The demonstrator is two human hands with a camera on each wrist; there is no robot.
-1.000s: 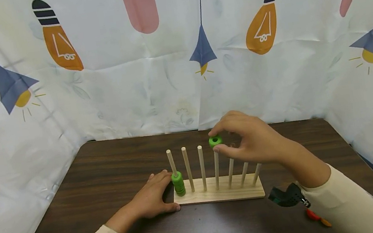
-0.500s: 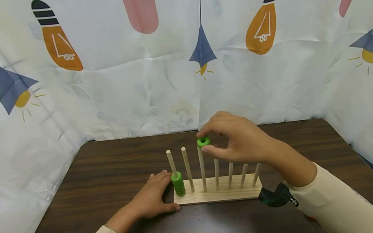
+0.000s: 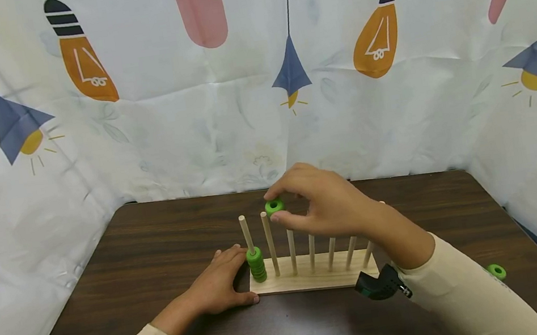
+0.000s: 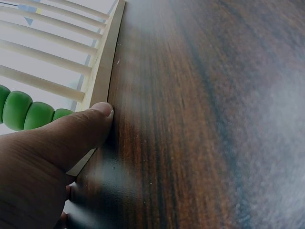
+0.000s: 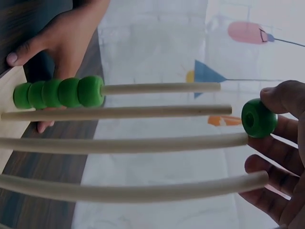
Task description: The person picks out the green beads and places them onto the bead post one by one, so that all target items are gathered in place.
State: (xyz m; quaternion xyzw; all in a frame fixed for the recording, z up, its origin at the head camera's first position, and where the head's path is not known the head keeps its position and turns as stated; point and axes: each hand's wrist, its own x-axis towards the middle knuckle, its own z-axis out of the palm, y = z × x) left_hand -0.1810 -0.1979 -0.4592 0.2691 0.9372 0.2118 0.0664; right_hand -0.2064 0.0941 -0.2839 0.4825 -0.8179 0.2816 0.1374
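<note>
A wooden peg rack with a row of upright pegs stands on the table. Several green beads are stacked on its leftmost peg. My left hand holds the rack's left end, its thumb against the front edge and its fingers toward the back. Between thumb and fingers, my right hand pinches a single green bead. In the head view that bead is near the top of the second peg from the left; the right wrist view shows it just beyond the peg tips, hole facing them.
Another green bead lies on the dark wooden table at the right, beside my right sleeve. A white printed curtain hangs behind the table and along its sides.
My right hand has moved left with the bead, from near the fourth peg past the third to the second. The loose bead at right has come into view. The left hand stays put.
</note>
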